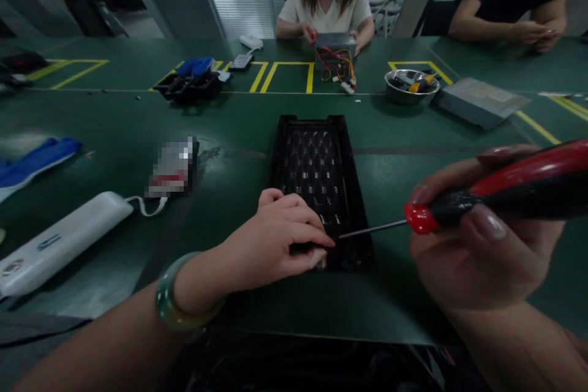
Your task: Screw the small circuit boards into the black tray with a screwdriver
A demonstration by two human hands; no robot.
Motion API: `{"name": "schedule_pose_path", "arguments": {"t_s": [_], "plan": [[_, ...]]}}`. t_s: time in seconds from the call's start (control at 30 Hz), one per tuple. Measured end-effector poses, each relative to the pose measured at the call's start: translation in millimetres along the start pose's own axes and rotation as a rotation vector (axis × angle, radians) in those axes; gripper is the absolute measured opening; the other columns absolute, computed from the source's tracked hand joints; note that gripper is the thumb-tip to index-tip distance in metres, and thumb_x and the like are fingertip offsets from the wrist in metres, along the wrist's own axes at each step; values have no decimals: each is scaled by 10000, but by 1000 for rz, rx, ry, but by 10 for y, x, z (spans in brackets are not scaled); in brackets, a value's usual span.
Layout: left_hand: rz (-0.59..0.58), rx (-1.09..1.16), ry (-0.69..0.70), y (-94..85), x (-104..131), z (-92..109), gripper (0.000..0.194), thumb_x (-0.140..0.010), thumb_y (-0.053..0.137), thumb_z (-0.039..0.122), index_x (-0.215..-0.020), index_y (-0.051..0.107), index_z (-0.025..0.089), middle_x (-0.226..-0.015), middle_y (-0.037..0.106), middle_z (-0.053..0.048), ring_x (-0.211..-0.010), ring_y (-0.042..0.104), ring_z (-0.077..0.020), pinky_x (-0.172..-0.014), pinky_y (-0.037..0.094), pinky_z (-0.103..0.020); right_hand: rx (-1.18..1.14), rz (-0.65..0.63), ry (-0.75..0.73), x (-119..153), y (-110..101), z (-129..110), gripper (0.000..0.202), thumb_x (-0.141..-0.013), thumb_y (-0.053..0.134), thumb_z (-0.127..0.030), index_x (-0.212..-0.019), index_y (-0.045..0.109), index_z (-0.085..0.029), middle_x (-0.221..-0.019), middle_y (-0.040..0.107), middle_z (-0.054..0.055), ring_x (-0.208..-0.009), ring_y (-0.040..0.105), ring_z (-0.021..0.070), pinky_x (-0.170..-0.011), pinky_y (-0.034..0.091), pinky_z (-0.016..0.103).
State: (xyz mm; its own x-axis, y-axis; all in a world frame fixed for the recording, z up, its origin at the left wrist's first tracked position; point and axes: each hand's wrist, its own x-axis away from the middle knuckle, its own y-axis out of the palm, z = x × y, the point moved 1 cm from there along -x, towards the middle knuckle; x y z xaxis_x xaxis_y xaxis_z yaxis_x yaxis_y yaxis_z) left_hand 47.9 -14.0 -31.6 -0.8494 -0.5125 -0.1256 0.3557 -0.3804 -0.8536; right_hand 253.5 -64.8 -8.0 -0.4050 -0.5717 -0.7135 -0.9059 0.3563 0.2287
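Gripping a red-and-black screwdriver (452, 205), the right hand (491, 272) aims its shaft toward the left hand (285, 233), whose bent fingers rest over the near end of the black tray (312, 153); from my remote view, I cannot tell whether they pinch anything. Markings on the white device (78, 242) are illegible. Bare green table (234, 177) flanks the tray, with a strip before the front edge. Beyond, a metal bowl (408, 98) contains tools (420, 84).

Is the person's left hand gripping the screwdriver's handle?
No, the right hand grips the screwdriver, while the left hand is at the black tray's near end.
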Motion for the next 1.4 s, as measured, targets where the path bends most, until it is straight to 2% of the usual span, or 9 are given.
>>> {"name": "schedule_pose_path", "arguments": {"t_s": [0.1,0.3,0.47,0.6,0.77,0.93,1.13,1.3,1.4], "plan": [[-21,-27,18,21,1,28,125,-918,682,320,-1008,751,374,-1064,728,85,-1022,588,-158,-941,210,-407,20,-60,56,-5,-30,-43,275,-787,703,-310,-1056,647,-310,-800,598,4,-550,568,155,-516,527,358],[-60,-80,15,37,-1,30,115,-934,675,343,-1016,749,373,-1088,724,64,-1048,579,-179,-920,236,-405,-11,-100,63,87,-105,-19,334,-799,683,-242,-1121,595,-264,-1099,620,33,-637,610,131,-556,575,324],[-63,-92,16,36,-11,45,139,-935,673,339,-1048,742,381,-1095,723,58,-1046,574,-194,-925,245,-413,-106,-156,52,129,-90,-28,320,-841,642,-160,-1151,601,-225,-1069,620,33,-702,647,133,-593,583,309],[-68,-96,11,37,-12,40,163,-936,672,349,-1080,735,393,-1103,715,62,-1058,570,-191,-927,246,-410,-52,-256,9,128,-82,-46,254,-865,602,-122,-1093,619,-231,-915,631,12,-691,644,143,-522,516,290],[-86,-104,1,55,0,30,169,-943,662,377,-1095,733,401,-1127,712,57,-1071,562,-192,-934,247,-414,16,-322,9,139,-115,-10,154,-855,628,-128,-985,621,-210,-949,614,17,-721,623,139,-566,489,320],[-87,-93,-10,53,-7,38,172,-948,664,383,-1104,735,395,-1131,715,49,-1077,556,-187,-944,240,-414,49,-362,8,122,-121,-1,245,-866,615,-142,-1098,616,-223,-933,623,27,-694,619,147,-533,482,326],[-82,-78,-1,56,-13,34,167,-955,657,392,-1104,732,394,-1131,717,67,-1079,547,-184,-926,245,-406,-10,-303,10,131,-92,-21,414,-847,622,-108,-1223,573,-274,-974,642,27,-686,643,156,-528,518,318],[-89,-78,-7,55,-9,24,162,-956,655,387,-1095,736,394,-1139,717,59,-1086,538,-198,-922,245,-412,103,-359,4,128,-139,-26,145,-858,609,-159,-963,618,-258,-1030,618,33,-720,623,158,-590,531,343],[-96,-76,-8,52,-5,18,160,-963,643,391,-1090,740,388,-1145,716,51,-1082,537,-200,-916,244,-412,151,-421,-14,102,-161,-28,95,-838,615,-150,-855,605,-244,-1022,613,36,-772,621,171,-606,544,341]]}}
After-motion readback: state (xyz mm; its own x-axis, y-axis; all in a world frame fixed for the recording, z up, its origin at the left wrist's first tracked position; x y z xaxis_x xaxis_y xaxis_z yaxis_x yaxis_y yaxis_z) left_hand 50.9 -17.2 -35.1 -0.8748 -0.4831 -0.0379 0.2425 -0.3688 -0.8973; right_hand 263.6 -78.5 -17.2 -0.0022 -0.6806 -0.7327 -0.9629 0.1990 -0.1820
